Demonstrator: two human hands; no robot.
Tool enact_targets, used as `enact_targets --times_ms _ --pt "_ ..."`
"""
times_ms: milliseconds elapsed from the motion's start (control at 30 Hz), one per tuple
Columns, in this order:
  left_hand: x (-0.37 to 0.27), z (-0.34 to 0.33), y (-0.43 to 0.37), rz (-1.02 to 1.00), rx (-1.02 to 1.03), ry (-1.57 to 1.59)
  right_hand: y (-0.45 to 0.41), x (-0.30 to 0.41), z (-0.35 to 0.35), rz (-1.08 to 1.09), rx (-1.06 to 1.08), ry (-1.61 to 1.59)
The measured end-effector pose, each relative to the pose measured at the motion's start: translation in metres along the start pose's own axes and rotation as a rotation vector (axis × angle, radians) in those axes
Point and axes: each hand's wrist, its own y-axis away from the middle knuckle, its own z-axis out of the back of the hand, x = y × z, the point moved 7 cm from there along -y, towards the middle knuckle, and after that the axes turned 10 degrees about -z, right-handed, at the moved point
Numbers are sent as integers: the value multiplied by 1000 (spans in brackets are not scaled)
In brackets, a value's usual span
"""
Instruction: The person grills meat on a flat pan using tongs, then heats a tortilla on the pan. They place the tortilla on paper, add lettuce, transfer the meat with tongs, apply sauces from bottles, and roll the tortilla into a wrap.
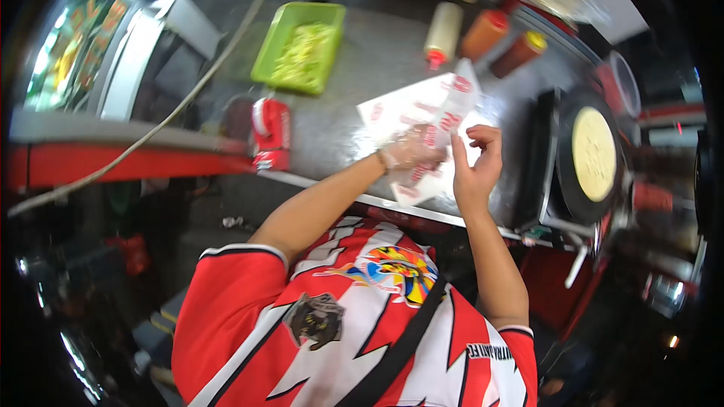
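My left hand (416,150), in a thin clear plastic glove, grips a folded piece of white food wrapping paper (457,96) printed in red. More of the same printed paper (390,104) lies flat beneath it on the metal worktop (334,130); whether they are separate sheets I cannot tell. My right hand (479,172) is bare and raised just right of the folded paper. Its thumb and fingers are apart, with the thumb close to the paper's edge. Anything inside the fold is hidden, and the left fingers are blurred.
A round flatbread (594,154) lies on a black pan (568,181) at the right. Beyond the paper are a pale squeeze bottle (444,28), an orange one (485,34) and a dark one (517,55). Shredded vegetables fill a green tray (266,62); a red packet (272,133) sits nearby. A cable (192,93) crosses the left.
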Motion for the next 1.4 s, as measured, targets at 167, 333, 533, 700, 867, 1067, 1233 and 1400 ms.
enact_targets --times_ms 167,333,533,700,867,1067,1233,1400 --pt "11 7 22 -19 -31 69 47 47 -196 232 791 231" --pt "22 15 41 -37 -86 125 93 38 -314 447 908 317" --pt "32 16 49 -64 -115 186 57 7 -293 211 989 194" --pt "37 14 54 -75 -132 221 89 -21 -311 -825 999 -291" --pt "41 10 52 -83 -133 276 109 -17 -284 -351 680 -285" --pt "48 10 21 -192 -179 474 80 -56 -297 -170 698 333" --pt "64 8 -4 -212 -215 547 34 7 -186 -73 802 196" --pt "64 0 -13 -81 -135 431 -18 -49 -35 -357 653 85"
